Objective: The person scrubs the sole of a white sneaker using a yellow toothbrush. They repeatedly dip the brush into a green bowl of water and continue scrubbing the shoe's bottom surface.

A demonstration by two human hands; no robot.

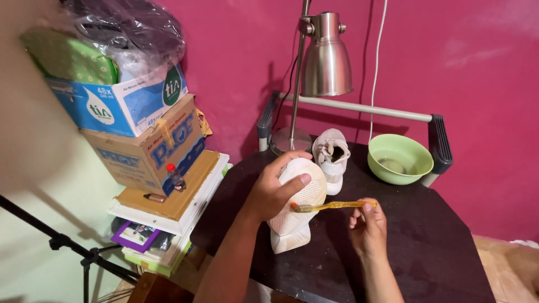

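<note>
Brush meets shoe
Left hand (272, 193) grips the shoe (295, 210) — right hand (368, 227) pinches the toothbrush (331, 206), bristles touching the shoe, handle lying rightward.

White fabric sneaker (292, 216), mesh upper, pale sole, tipped on its side on the dark desk (438, 247), toe toward the desk's near edge, heel end lifted and gripped from the left side. Translucent yellow-orange plastic toothbrush (332, 206) lies roughly level across the shoe's right flank, bristle head (294, 207) pressed to the mesh near the middle, handle running right and pinched at its far end. Shoe looks lightly soiled.
</note>
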